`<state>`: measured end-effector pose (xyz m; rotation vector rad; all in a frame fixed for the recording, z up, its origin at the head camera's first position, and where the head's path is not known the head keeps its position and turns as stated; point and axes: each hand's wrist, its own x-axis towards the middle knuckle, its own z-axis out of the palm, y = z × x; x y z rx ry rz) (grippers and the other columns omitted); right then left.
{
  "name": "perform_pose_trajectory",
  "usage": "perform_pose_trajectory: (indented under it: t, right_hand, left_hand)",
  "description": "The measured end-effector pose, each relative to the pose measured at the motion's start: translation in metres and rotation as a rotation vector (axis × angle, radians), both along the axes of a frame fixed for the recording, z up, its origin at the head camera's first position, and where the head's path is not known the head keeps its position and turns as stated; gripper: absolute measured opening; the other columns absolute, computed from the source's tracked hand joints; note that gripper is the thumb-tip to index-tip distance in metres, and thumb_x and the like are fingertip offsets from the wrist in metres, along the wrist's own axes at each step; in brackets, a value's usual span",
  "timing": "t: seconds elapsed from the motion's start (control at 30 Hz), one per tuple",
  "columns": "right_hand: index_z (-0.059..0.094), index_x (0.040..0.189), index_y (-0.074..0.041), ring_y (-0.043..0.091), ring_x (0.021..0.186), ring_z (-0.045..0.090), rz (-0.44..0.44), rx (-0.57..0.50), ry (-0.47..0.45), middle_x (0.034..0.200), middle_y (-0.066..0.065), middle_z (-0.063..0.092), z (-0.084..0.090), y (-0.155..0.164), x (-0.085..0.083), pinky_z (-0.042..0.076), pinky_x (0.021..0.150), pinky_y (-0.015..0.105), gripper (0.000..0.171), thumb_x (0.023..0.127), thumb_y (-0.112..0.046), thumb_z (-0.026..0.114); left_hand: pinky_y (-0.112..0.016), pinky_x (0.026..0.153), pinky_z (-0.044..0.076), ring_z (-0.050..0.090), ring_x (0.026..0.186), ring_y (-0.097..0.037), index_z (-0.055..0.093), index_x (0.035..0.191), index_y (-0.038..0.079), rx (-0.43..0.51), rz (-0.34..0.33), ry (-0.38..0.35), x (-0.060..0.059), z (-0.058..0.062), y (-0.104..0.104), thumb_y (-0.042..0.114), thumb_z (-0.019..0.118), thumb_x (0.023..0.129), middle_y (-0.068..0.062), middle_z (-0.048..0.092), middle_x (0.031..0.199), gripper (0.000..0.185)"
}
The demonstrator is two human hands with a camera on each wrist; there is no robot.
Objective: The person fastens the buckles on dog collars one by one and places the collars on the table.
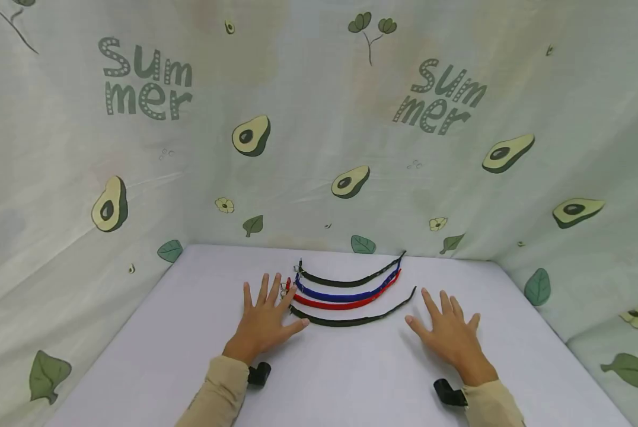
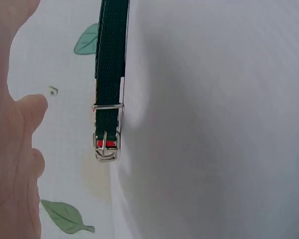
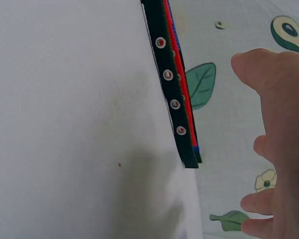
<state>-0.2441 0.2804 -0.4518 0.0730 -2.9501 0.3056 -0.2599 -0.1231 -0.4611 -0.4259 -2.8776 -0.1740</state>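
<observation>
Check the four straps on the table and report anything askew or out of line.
Three straps, dark green, blue and red, lie bunched together. The nearest dark strap lies apart from them, shifted right. Left hand touches its end; right hand lies flat nearby. No damage visible.

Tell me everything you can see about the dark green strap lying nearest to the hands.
The nearest dark green strap is a narrow woven-looking band, lying flat on the white table in a shallow curve, apart from the three straps behind it. Its tapered end, toward the right hand, carries a row of metal eyelets. Its other end lies at the left hand, by the thumb; contact there cannot be confirmed.
</observation>
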Motion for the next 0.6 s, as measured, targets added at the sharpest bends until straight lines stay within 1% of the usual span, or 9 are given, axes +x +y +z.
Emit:
perform_pose_trajectory:
  t: [0.13, 0.2, 0.27, 0.37, 0.43, 0.5, 0.6]
  right_hand:
    - [0.033, 0.156, -0.01, 0.057, 0.137, 0.027, 0.009, -0.004, 0.035, 0.152, 0.036, 0.03, -0.004, -0.004, -0.001, 0.008, 0.098, 0.084, 0.096, 0.09, -0.079, 0.039]
    - [0.036, 0.154, -0.008, 0.056, 0.133, 0.032, 0.014, -0.008, 0.055, 0.149, 0.035, 0.036, -0.006, -0.005, -0.001, 0.011, 0.099, 0.082, 0.093, 0.092, -0.076, 0.042]
    - [0.039, 0.152, -0.007, 0.055, 0.129, 0.039, 0.025, -0.008, 0.081, 0.144, 0.034, 0.042, -0.007, -0.008, 0.0, 0.018, 0.1, 0.08, 0.088, 0.093, -0.072, 0.045]
    - [0.044, 0.149, -0.005, 0.052, 0.122, 0.048, 0.047, 0.0, 0.117, 0.135, 0.032, 0.052, -0.008, -0.013, -0.001, 0.031, 0.096, 0.075, 0.082, 0.095, -0.066, 0.049]
    - [0.048, 0.147, -0.004, 0.05, 0.116, 0.054, 0.061, -0.003, 0.134, 0.129, 0.03, 0.056, -0.008, -0.016, -0.002, 0.039, 0.091, 0.071, 0.077, 0.096, -0.062, 0.052]
    - [0.051, 0.144, -0.003, 0.047, 0.11, 0.058, 0.065, -0.028, 0.139, 0.123, 0.027, 0.06, -0.009, -0.02, -0.004, 0.045, 0.084, 0.066, 0.073, 0.097, -0.059, 0.054]
    - [0.055, 0.139, -0.002, 0.041, 0.1, 0.063, 0.067, -0.112, 0.118, 0.112, 0.021, 0.064, -0.009, -0.024, -0.01, 0.049, 0.077, 0.061, 0.064, 0.098, -0.051, 0.057]
  left_hand:
    - [-0.071, 0.11, -0.009, -0.002, 0.152, -0.04, 0.037, 0.156, 0.027, -0.02, -0.018, 0.009, 0.001, 0.002, 0.009, 0.086, 0.031, 0.086, -0.013, 0.011, 0.166, 0.092]
    - [-0.071, 0.11, -0.009, -0.001, 0.151, -0.041, 0.04, 0.155, 0.026, -0.014, -0.044, 0.012, 0.002, 0.003, 0.015, 0.086, 0.031, 0.086, -0.014, 0.012, 0.166, 0.091]
    - [-0.071, 0.11, -0.009, -0.001, 0.151, -0.041, 0.041, 0.154, 0.026, -0.022, -0.064, 0.02, 0.003, 0.003, 0.02, 0.086, 0.029, 0.087, -0.014, 0.013, 0.166, 0.091]
    - [-0.072, 0.111, -0.004, 0.003, 0.151, -0.04, 0.047, 0.151, 0.026, -0.041, -0.059, 0.039, 0.002, 0.005, 0.022, 0.086, 0.029, 0.087, -0.014, 0.017, 0.165, 0.09]
    - [-0.072, 0.111, -0.002, 0.008, 0.151, -0.04, 0.052, 0.148, 0.024, -0.035, -0.043, 0.04, 0.002, 0.005, 0.021, 0.085, 0.032, 0.087, -0.015, 0.022, 0.164, 0.088]
    - [-0.072, 0.111, 0.002, 0.017, 0.15, -0.039, 0.057, 0.144, 0.021, -0.015, -0.025, 0.039, 0.001, 0.004, 0.018, 0.082, 0.036, 0.088, -0.016, 0.03, 0.161, 0.085]
    - [-0.072, 0.111, 0.01, 0.033, 0.141, -0.037, 0.064, 0.136, 0.017, 0.042, -0.004, 0.047, 0.0, 0.002, 0.013, 0.075, 0.045, 0.091, -0.018, 0.046, 0.148, 0.076]
